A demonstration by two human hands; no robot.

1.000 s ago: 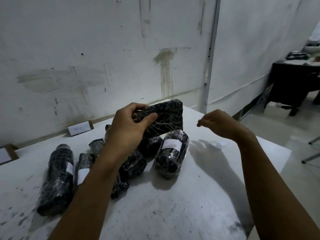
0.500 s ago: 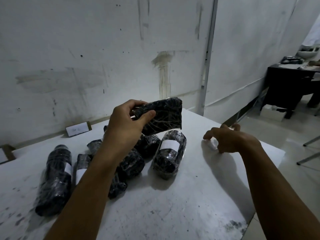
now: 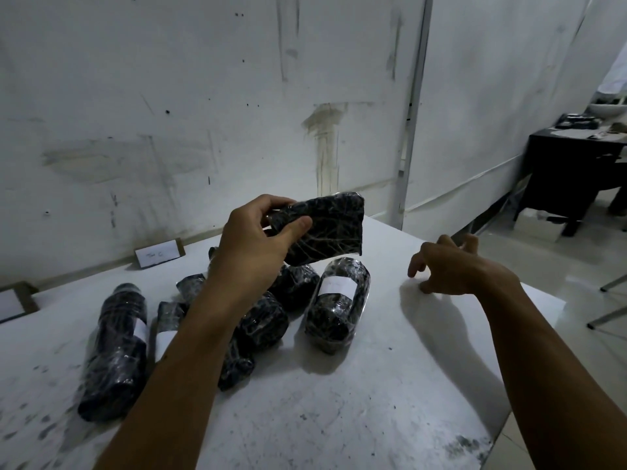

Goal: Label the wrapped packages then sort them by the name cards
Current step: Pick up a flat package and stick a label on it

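My left hand (image 3: 252, 240) holds a flat black plastic-wrapped package (image 3: 330, 228) up above the pile, gripping its left end. No label shows on it. Below lie several dark wrapped packages on the white table (image 3: 339, 418): one with a white label (image 3: 334, 308) at the right of the pile, a long labelled one (image 3: 117, 347) at the left, and others partly hidden under my forearm. My right hand (image 3: 451, 266) is low over the table's right part, fingers spread, fingertips touching the surface. Whether anything lies under them I cannot tell. A name card (image 3: 157, 256) stands by the wall.
A second card (image 3: 13, 301) stands at the far left edge by the wall. The table's right edge drops to a tiled floor. A dark side table (image 3: 573, 171) with objects on it stands at the far right. Metal chair legs (image 3: 610, 303) show at the right edge.
My right hand has dropped from beside the raised package down to the table surface at the right and spread its fingers. The left hand keeps the package raised.
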